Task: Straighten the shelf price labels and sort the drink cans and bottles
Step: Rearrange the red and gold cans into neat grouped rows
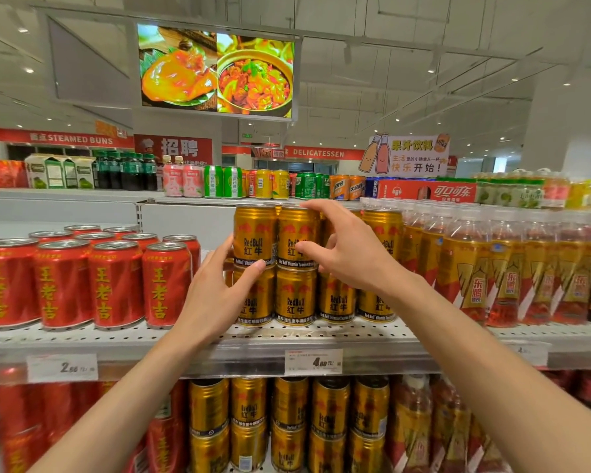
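Note:
Gold Red Bull cans stand stacked two high on the white shelf [287, 336]. My left hand [215, 295] grips the upper left gold can [255, 230] near its base, thumb across the seam with the lower can [253, 302]. My right hand [348, 254] curls round the second upper gold can [296, 230], thumb on its front and index finger over its top rim. Red cans [116, 285] fill the shelf's left side. Amber bottles [475, 268] stand to the right. Price labels marked 2.60 [62, 367] and 4.80 [313, 361] sit on the shelf edge.
A lower shelf holds more gold cans [287, 421], red cans and bottles. Behind the stack, a higher shelf carries mixed cans [270, 184], cartons and a red Coca-Cola box [427, 192]. A third, blurred label [526, 351] is at the right, beside my forearm.

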`<state>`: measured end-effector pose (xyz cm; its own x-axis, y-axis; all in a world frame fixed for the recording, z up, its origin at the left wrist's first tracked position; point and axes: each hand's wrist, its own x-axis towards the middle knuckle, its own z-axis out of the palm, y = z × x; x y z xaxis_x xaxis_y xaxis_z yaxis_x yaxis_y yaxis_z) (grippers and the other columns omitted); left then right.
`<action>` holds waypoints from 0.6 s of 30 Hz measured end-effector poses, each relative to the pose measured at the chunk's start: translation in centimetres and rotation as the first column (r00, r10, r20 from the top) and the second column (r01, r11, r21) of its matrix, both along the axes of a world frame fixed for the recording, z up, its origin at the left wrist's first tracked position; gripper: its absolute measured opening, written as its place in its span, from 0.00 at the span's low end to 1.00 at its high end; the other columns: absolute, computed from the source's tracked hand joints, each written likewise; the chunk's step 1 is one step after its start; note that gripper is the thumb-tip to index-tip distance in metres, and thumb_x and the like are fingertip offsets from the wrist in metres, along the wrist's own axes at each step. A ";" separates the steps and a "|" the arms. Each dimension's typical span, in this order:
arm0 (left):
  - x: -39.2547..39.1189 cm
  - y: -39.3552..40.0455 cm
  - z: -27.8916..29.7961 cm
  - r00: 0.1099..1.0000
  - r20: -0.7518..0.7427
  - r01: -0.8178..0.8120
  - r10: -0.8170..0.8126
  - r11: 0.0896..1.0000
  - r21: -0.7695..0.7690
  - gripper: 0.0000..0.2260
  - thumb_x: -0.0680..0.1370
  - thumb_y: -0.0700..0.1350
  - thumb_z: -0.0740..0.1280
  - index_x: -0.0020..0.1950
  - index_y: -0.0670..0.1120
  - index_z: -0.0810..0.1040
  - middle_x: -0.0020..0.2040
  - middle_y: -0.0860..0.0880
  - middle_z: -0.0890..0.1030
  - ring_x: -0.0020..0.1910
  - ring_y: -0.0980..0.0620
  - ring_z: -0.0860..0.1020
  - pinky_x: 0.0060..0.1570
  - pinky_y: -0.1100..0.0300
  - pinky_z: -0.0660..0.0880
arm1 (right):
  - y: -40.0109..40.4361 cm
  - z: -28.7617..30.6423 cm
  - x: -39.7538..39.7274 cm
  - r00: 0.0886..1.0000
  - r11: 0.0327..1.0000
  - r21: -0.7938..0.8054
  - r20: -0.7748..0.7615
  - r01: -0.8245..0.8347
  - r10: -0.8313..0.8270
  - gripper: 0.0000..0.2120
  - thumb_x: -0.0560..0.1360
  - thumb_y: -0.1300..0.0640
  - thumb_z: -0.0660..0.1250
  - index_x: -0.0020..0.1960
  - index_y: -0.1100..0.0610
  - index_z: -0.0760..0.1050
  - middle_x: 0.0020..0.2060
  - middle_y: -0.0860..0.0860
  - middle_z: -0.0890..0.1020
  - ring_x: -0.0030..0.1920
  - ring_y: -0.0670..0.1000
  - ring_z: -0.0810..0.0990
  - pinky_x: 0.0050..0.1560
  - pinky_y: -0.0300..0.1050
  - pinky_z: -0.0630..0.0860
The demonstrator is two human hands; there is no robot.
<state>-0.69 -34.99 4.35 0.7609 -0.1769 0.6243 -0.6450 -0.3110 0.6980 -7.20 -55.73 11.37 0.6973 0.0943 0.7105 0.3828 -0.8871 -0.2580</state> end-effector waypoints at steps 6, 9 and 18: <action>0.3 0.4 -0.1 1.000 0.014 -0.004 0.004 1.000 0.012 0.25 0.80 0.60 0.67 0.77 0.59 0.69 0.68 0.57 0.77 0.67 0.57 0.75 0.67 0.53 0.73 | -0.3 -0.2 0.7 0.999 0.999 0.032 -0.049 -0.007 0.008 0.28 0.79 0.49 0.70 0.75 0.47 0.63 0.57 0.47 0.80 0.32 0.41 0.84 0.41 0.33 0.76; 0.3 0.3 -0.1 1.000 0.018 -0.002 0.002 1.000 0.008 0.25 0.80 0.60 0.67 0.77 0.58 0.69 0.68 0.56 0.77 0.67 0.57 0.75 0.68 0.51 0.74 | -0.3 -0.1 0.5 0.999 1.000 0.012 -0.044 -0.005 0.005 0.29 0.79 0.49 0.70 0.76 0.47 0.62 0.61 0.48 0.79 0.32 0.42 0.84 0.45 0.37 0.80; 0.0 -0.3 -0.5 1.000 0.011 -0.010 0.010 0.999 -0.039 0.24 0.81 0.57 0.67 0.77 0.59 0.69 0.67 0.58 0.75 0.60 0.65 0.73 0.63 0.59 0.67 | -1.5 -2.3 -1.5 0.968 0.992 0.122 0.246 0.022 -0.052 0.28 0.77 0.52 0.72 0.75 0.52 0.70 0.75 0.48 0.70 0.32 0.46 0.79 0.43 0.47 0.84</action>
